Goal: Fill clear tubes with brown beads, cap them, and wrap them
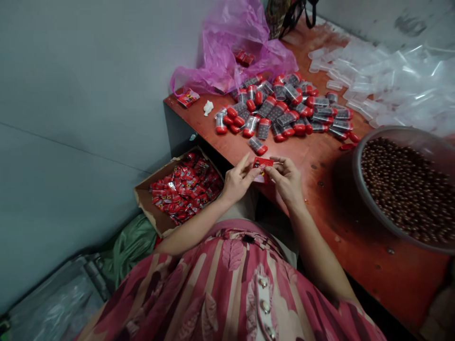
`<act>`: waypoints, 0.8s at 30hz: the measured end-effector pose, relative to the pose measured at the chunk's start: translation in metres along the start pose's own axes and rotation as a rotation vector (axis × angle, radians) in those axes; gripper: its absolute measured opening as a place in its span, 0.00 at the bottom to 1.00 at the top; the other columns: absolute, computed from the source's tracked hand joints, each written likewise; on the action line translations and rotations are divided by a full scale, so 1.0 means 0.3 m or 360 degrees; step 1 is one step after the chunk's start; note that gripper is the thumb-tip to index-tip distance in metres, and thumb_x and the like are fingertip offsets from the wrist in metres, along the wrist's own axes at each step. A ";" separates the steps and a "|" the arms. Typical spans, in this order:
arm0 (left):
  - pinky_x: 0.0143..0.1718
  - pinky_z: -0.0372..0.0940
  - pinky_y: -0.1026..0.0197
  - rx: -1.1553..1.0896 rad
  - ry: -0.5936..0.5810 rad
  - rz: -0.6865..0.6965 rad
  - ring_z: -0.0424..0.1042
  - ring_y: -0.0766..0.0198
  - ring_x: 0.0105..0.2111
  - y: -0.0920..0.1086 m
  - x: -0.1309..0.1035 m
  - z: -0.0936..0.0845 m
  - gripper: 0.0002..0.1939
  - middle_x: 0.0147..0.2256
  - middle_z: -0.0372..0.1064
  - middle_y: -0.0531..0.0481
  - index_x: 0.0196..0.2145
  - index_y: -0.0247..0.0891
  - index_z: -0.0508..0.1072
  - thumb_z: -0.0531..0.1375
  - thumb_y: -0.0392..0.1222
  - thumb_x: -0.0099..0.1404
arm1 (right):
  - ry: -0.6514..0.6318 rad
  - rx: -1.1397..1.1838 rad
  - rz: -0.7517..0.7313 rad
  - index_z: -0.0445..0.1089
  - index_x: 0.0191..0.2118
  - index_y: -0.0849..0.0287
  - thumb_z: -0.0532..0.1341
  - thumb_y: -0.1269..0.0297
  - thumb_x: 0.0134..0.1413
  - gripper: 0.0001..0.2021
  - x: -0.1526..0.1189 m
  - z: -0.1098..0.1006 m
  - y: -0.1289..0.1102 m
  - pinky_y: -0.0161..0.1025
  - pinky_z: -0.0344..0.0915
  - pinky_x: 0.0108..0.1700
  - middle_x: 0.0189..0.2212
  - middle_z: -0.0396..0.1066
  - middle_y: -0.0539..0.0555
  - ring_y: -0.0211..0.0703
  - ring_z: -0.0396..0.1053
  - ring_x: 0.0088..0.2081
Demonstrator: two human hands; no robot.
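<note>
Between my two hands, at the table's near edge, is a small red printed packet [263,163]. My left hand [239,180] pinches its left side, thumb in front. On the packet's right side, the thumb and fingers of my right hand [285,179] are closed. Just beyond lies a single clear tube with a red cap [258,146]. Behind it spreads a heap of similar red-capped tubes [280,111], which look filled with small dark balls. Below and left of my hands, a cardboard box [144,201] holds many red wrapped packets [185,187].
On the orange-red table [334,265], a large tub [359,177] of brown balls stands at the right. Clear empty tubes [387,80] are piled behind it. A pink plastic bag [227,42] lies at the back left. Green and clear bags [131,244] sit on the floor.
</note>
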State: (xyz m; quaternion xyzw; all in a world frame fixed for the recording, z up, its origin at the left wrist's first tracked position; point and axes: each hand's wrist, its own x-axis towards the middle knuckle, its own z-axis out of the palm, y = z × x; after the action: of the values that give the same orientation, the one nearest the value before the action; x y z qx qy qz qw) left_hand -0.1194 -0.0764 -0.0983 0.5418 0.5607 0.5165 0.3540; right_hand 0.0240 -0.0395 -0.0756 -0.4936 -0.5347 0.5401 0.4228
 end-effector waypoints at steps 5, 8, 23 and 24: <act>0.33 0.69 0.59 -0.0755 -0.0156 -0.0728 0.74 0.61 0.27 -0.028 -0.005 -0.055 0.20 0.24 0.73 0.51 0.25 0.33 0.76 0.65 0.56 0.49 | -0.0517 -0.0564 -0.0304 0.69 0.39 0.59 0.58 0.59 0.55 0.10 0.081 0.008 -0.044 0.39 0.67 0.35 0.29 0.74 0.51 0.40 0.71 0.30; 0.31 0.69 0.61 -0.0879 -0.0035 -0.0867 0.72 0.65 0.23 -0.039 -0.010 -0.076 0.18 0.21 0.71 0.52 0.21 0.33 0.75 0.69 0.53 0.44 | -0.0724 -0.1330 -0.0908 0.69 0.48 0.57 0.52 0.69 0.60 0.13 0.188 0.005 -0.073 0.49 0.63 0.49 0.50 0.71 0.58 0.50 0.68 0.50; 0.28 0.71 0.64 -0.1713 0.0480 -0.1364 0.73 0.67 0.24 -0.022 0.015 -0.094 0.12 0.25 0.73 0.50 0.25 0.31 0.73 0.71 0.39 0.45 | -0.0387 -0.1470 -0.0817 0.71 0.41 0.58 0.59 0.62 0.56 0.09 0.301 -0.070 -0.053 0.48 0.62 0.48 0.38 0.75 0.57 0.51 0.68 0.47; 0.29 0.71 0.63 -0.1780 0.0506 -0.1370 0.74 0.66 0.25 -0.020 0.021 -0.088 0.11 0.25 0.73 0.50 0.26 0.31 0.73 0.70 0.39 0.47 | -0.0208 -0.1333 -0.0684 0.70 0.39 0.57 0.60 0.60 0.55 0.09 0.245 -0.069 -0.052 0.44 0.65 0.42 0.32 0.74 0.54 0.48 0.71 0.38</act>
State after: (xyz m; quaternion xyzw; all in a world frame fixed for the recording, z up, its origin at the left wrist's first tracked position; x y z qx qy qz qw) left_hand -0.1470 -0.0747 -0.0973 -0.0709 0.4208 0.6135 0.6645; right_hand 0.0318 0.0374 -0.0647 -0.4646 -0.8220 0.2082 0.2550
